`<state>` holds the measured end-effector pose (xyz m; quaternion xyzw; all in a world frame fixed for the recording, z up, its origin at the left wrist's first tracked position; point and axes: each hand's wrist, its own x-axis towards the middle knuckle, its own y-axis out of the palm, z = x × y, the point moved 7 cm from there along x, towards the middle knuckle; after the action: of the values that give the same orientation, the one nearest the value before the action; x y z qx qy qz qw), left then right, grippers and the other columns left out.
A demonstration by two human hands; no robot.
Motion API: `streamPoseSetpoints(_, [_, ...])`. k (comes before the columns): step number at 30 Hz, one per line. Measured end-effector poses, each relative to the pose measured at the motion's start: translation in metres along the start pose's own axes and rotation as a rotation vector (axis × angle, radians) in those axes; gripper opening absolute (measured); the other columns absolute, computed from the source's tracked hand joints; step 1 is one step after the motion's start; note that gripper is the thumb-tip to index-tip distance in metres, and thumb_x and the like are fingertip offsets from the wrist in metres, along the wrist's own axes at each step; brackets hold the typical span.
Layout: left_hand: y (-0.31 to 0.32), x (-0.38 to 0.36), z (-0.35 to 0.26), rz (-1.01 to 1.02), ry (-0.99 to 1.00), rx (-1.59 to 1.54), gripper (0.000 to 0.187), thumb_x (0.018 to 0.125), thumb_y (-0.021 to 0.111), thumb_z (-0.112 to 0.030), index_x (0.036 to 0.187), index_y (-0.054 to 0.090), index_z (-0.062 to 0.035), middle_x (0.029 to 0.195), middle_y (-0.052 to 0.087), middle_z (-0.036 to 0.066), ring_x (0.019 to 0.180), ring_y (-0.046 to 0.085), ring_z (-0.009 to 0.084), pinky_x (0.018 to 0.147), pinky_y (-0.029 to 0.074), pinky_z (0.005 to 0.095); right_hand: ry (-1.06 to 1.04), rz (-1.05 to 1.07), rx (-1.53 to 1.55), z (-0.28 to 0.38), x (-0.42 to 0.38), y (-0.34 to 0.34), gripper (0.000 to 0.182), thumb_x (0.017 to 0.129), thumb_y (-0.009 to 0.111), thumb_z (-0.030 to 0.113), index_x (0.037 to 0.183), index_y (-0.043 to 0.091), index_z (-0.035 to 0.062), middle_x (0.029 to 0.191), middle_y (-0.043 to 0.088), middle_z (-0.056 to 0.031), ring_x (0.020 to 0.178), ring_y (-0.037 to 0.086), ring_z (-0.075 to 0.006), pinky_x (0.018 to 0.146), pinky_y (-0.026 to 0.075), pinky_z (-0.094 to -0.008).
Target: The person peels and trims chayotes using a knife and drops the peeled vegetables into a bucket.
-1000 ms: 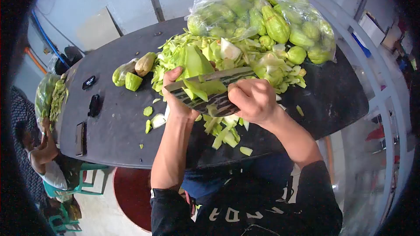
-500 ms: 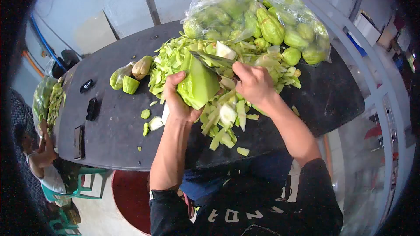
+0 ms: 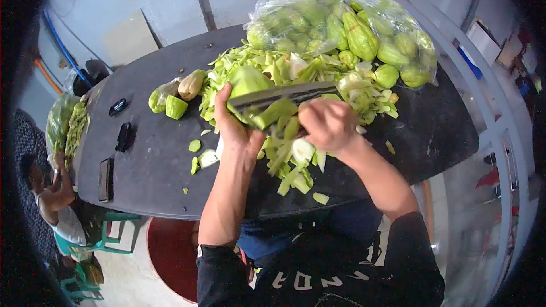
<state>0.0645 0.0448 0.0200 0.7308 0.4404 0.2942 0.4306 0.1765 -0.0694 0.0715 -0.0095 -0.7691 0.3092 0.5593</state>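
Note:
My left hand (image 3: pixel 236 133) is closed around a pale green chayote (image 3: pixel 250 81), partly peeled, held above the heap. In my right hand (image 3: pixel 330 125) is a knife with a wide dark blade (image 3: pixel 284 95), its handle hidden by the fingers. The blade lies across the near side of the chayote, and a strip of green peel (image 3: pixel 277 112) hangs at its edge, blurred by motion. Below and behind both hands spreads a heap of peelings (image 3: pixel 227 68) with a few whitish cut pieces (image 3: pixel 302 150) among them.
A clear plastic bag of chayotes (image 3: pixel 358 34) lies at the table's back right. Several chayotes, one cut (image 3: pixel 176 107), sit left of the heap. A phone (image 3: pixel 106 179) and two small black objects (image 3: pixel 123 136) lie further left. Another person (image 3: pixel 57 199) sits at the left end.
The knife has swept down and towards me across the chayote, my right hand moving slightly lower. A peel strip now hangs at the blade. The view has shifted slightly.

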Motion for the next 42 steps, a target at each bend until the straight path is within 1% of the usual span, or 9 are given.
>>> streamPoseSetpoints(3, [0.007, -0.003, 0.007, 0.132, -0.068, -0.030, 0.063, 0.085, 0.054, -0.047, 0.128, 0.050, -0.0011, 0.122, 0.058, 0.020, 0.107, 0.060, 0.0321, 0.095, 0.048, 0.0459, -0.085, -0.050, -0.038, 0.017, 0.004, -0.004, 0.012, 0.073, 0.062, 0.008, 0.081, 0.054, 0.0045, 0.062, 0.045, -0.0021, 0.052, 0.055, -0.0165, 0.045, 0.047, -0.0294])
streamPoseSetpoints(15, [0.007, -0.008, 0.011, 0.094, -0.078, -0.125, 0.060, 0.083, 0.055, -0.048, 0.122, 0.054, -0.0031, 0.113, 0.062, 0.018, 0.101, 0.061, 0.0315, 0.091, 0.050, 0.0434, -0.110, -0.073, -0.036, 0.026, 0.003, -0.005, 0.012, 0.075, 0.061, 0.011, 0.081, 0.052, 0.0052, 0.061, 0.044, -0.0018, 0.052, 0.054, -0.0168, 0.045, 0.047, -0.0283])
streamPoseSetpoints(19, [0.007, -0.004, 0.012, 0.224, -0.128, -0.219, 0.059, 0.083, 0.055, -0.047, 0.122, 0.055, -0.0024, 0.114, 0.062, 0.019, 0.103, 0.061, 0.0323, 0.092, 0.049, 0.0442, -0.105, -0.079, -0.026, 0.025, 0.002, -0.005, 0.013, 0.075, 0.061, 0.012, 0.081, 0.052, 0.0052, 0.061, 0.044, -0.0021, 0.052, 0.054, -0.0169, 0.045, 0.047, -0.0290])
streamPoseSetpoints(21, [0.011, -0.007, 0.012, 0.236, -0.136, -0.215, 0.060, 0.083, 0.055, -0.047, 0.123, 0.055, -0.0022, 0.114, 0.062, 0.019, 0.104, 0.061, 0.0325, 0.093, 0.049, 0.0443, -0.067, -0.054, -0.021, 0.020, 0.001, -0.003, 0.012, 0.074, 0.061, 0.012, 0.080, 0.052, 0.0063, 0.061, 0.046, -0.0020, 0.051, 0.055, -0.0174, 0.044, 0.047, -0.0305])
streamPoseSetpoints(23, [0.005, -0.010, -0.001, -0.001, 0.053, 0.049, 0.060, 0.083, 0.055, -0.046, 0.124, 0.055, -0.0015, 0.115, 0.062, 0.019, 0.105, 0.060, 0.0328, 0.094, 0.048, 0.0447, 0.009, -0.015, -0.019, 0.003, -0.004, 0.004, 0.011, 0.074, 0.061, 0.010, 0.079, 0.051, 0.0078, 0.061, 0.047, -0.0025, 0.051, 0.056, -0.0191, 0.044, 0.047, -0.0321])
streamPoseSetpoints(35, [0.014, -0.013, -0.019, 0.135, 0.125, 0.075, 0.071, 0.078, 0.056, -0.047, 0.131, 0.050, -0.0004, 0.119, 0.060, 0.018, 0.105, 0.060, 0.0324, 0.093, 0.049, 0.0431, 0.070, -0.022, 0.043, -0.006, -0.002, -0.002, 0.015, 0.069, 0.063, 0.007, 0.076, 0.050, 0.0100, 0.057, 0.049, -0.0030, 0.048, 0.058, -0.0224, 0.043, 0.047, -0.0349])
streamPoseSetpoints(37, [0.010, -0.009, -0.017, 0.139, 0.066, 0.094, 0.070, 0.078, 0.058, -0.049, 0.132, 0.050, -0.0053, 0.123, 0.058, 0.015, 0.111, 0.057, 0.0303, 0.097, 0.045, 0.0430, 0.150, 0.030, 0.043, -0.021, -0.008, 0.008, 0.026, 0.060, 0.071, 0.005, 0.075, 0.049, 0.0056, 0.062, 0.052, -0.0079, 0.052, 0.057, -0.0283, 0.045, 0.044, -0.0382])
streamPoseSetpoints(38, [0.009, -0.008, -0.016, 0.114, 0.084, 0.063, 0.069, 0.078, 0.056, -0.046, 0.130, 0.050, -0.0010, 0.119, 0.060, 0.017, 0.103, 0.062, 0.0279, 0.087, 0.053, 0.0372, 0.170, 0.038, 0.057, -0.024, -0.011, 0.008, 0.028, 0.060, 0.072, 0.006, 0.074, 0.048, 0.0061, 0.061, 0.052, -0.0074, 0.053, 0.058, -0.0289, 0.046, 0.045, -0.0388])
streamPoseSetpoints(42, [0.017, -0.013, -0.018, 0.150, 0.074, 0.060, 0.069, 0.077, 0.056, -0.046, 0.130, 0.051, -0.0012, 0.118, 0.061, 0.017, 0.102, 0.063, 0.0277, 0.084, 0.054, 0.0365, 0.176, 0.057, 0.029, -0.018, -0.005, -0.003, 0.029, 0.059, 0.073, 0.005, 0.074, 0.048, 0.0061, 0.063, 0.054, -0.0080, 0.054, 0.058, -0.0290, 0.047, 0.046, -0.0384])
